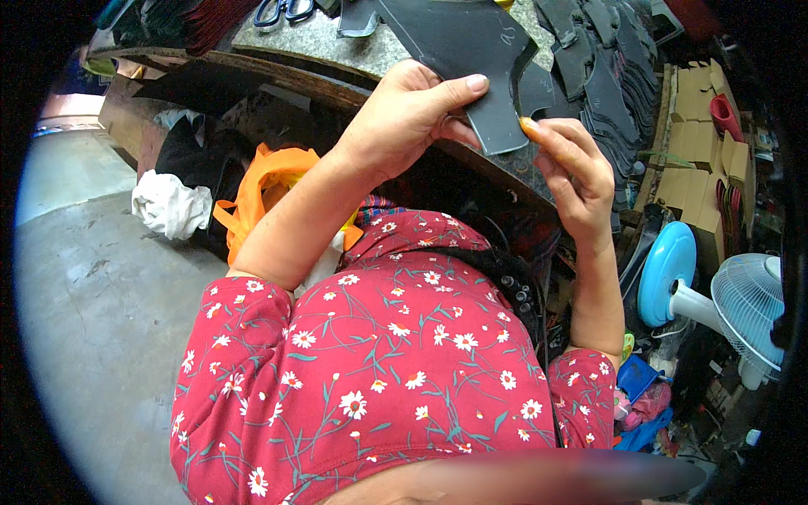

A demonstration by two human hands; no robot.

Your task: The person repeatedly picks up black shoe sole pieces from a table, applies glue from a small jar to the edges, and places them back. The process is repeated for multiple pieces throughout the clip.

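Beyond the orange bag, contents unclear, left hand pinches black sheet, right hand half-curled.

The cut sheet is black with pale marks; the bench is speckled grey. The garment is red, white-daisied and green-stemmed. The bag is orange, the fan base bright blue.

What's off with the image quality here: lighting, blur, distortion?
Head view: fisheye bends the worktable's front edge and leaves black corners; head view: the floor at left is bright, the space under the worktable deeply shadowed; head view: a blurred patch smears the bottom edge, while the left hand and the dark flat piece look reasonably sharp.
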